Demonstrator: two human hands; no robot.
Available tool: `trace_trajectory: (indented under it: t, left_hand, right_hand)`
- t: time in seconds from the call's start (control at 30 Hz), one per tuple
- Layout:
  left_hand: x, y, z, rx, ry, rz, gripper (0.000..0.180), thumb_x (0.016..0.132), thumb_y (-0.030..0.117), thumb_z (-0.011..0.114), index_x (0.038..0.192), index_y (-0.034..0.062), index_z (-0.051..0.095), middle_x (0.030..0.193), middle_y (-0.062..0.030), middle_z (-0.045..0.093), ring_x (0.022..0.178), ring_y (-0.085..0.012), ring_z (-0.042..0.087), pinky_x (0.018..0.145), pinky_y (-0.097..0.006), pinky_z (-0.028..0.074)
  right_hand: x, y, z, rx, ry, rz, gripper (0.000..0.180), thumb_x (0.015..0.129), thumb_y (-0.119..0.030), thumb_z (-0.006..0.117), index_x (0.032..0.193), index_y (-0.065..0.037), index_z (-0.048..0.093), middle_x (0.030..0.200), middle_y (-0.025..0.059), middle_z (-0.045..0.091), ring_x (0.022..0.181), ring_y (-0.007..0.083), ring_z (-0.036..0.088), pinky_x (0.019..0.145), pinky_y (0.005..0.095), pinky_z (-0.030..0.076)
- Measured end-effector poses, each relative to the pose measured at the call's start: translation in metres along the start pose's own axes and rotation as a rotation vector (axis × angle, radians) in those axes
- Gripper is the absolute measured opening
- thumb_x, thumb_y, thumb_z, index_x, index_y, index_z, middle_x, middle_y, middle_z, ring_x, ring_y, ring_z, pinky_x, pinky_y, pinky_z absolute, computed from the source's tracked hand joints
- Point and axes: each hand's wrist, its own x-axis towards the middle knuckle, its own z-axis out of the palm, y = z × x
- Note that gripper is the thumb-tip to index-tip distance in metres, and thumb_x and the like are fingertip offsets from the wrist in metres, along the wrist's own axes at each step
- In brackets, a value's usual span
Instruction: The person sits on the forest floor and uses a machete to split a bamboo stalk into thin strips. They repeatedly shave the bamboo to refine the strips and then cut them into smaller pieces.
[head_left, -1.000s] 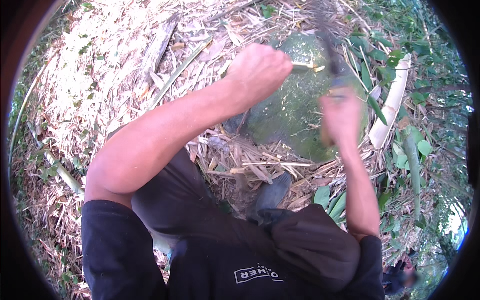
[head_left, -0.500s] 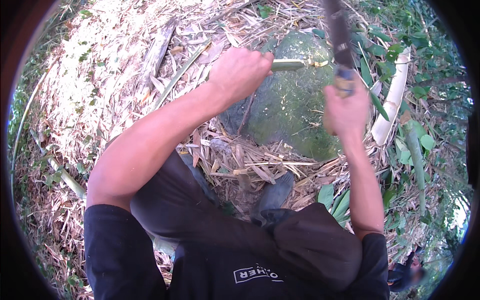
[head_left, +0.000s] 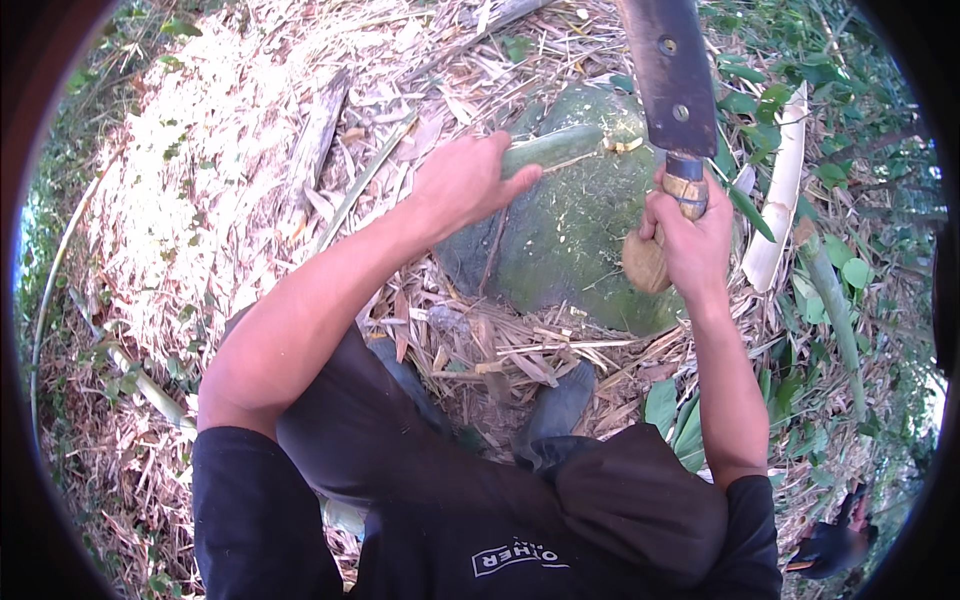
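Note:
A mossy green rock [head_left: 570,235] sits in front of me, small pale chips scattered over its top. My left hand [head_left: 462,182] grips one end of a split piece of green bamboo [head_left: 558,147]. The bamboo's green outer face is turned up, and its far end lies over the rock beside a few pale shavings [head_left: 622,146]. In my right hand [head_left: 693,235] is a machete [head_left: 678,85], held by its wooden handle with the blade pointing up and away. The blade is right of the bamboo and apart from it; its tip is cut off by the top of the picture.
Dry leaves and bamboo litter [head_left: 220,170] cover the ground. A pale split bamboo length [head_left: 780,190] and a green stalk [head_left: 838,305] lie on the right among leafy plants. My boots [head_left: 560,405] are just this side of the rock. Another person [head_left: 838,538] is partly visible at lower right.
The bamboo piece has turned from edge-on to show its broad green face, and my left hand's grip has shifted. The machete's blade has swung so its flat side shows.

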Motion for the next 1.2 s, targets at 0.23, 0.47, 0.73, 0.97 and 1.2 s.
trace_trajectory:
  t: [0.23, 0.47, 0.73, 0.97, 1.2]
  left_hand:
    - [0.003, 0.006, 0.012, -0.766, -0.158, -0.012, 0.040, 0.101, 0.036, 0.061, 0.122, 0.0024, 0.057, 0.095, -0.0098, 0.068, 0.090, -0.0163, 0.063, 0.082, -0.032, 0.047]
    - [0.006, 0.029, 0.004, -1.072, -0.179, -0.022, 0.035, 0.110, 0.025, 0.044, 0.134, 0.0027, 0.057, 0.114, -0.0091, 0.069, 0.111, -0.0192, 0.065, 0.102, -0.036, 0.050]
    - [-0.002, 0.058, -0.015, -1.258, -0.029, 0.175, 0.046, 0.108, 0.020, 0.047, 0.150, 0.0036, 0.038, 0.134, -0.0139, 0.061, 0.130, -0.0243, 0.056, 0.111, -0.042, 0.046]
    - [0.008, 0.058, -0.021, -1.214, -0.086, 0.230, 0.072, 0.091, -0.001, 0.044, 0.159, 0.0049, 0.023, 0.147, -0.0128, 0.051, 0.139, -0.0236, 0.045, 0.119, -0.042, 0.033]
    - [-0.001, 0.051, -0.015, -0.909, 0.050, 0.390, 0.058, 0.100, 0.001, 0.053, 0.154, 0.0057, 0.031, 0.132, -0.0098, 0.049, 0.115, -0.0182, 0.057, 0.104, -0.037, 0.046]
  right_hand:
    - [-0.019, 0.014, -0.011, 0.465, 0.140, -0.100, 0.015, 0.088, -0.001, 0.060, 0.103, 0.001, 0.059, 0.074, 0.0068, 0.062, 0.060, 0.0133, 0.060, 0.059, 0.0287, 0.050]
    - [-0.030, -0.003, -0.026, 0.285, 0.145, -0.033, 0.010, 0.082, -0.001, 0.061, 0.092, 0.001, 0.062, 0.075, 0.0044, 0.064, 0.062, 0.0120, 0.062, 0.062, 0.0286, 0.052]
    - [-0.033, -0.018, -0.022, 0.230, 0.139, -0.162, 0.014, 0.078, -0.007, 0.069, 0.090, 0.000, 0.065, 0.074, 0.0007, 0.065, 0.066, 0.0059, 0.057, 0.061, 0.0268, 0.048]
    - [-0.037, -0.012, -0.018, 0.108, 0.077, -0.064, 0.016, 0.079, -0.010, 0.068, 0.091, 0.001, 0.066, 0.070, 0.0003, 0.062, 0.064, 0.0066, 0.055, 0.059, 0.0275, 0.046]
    - [-0.045, -0.006, -0.013, 0.131, 0.120, -0.145, 0.021, 0.077, -0.011, 0.069, 0.093, 0.002, 0.063, 0.065, 0.0032, 0.059, 0.061, 0.0088, 0.054, 0.057, 0.0297, 0.046]
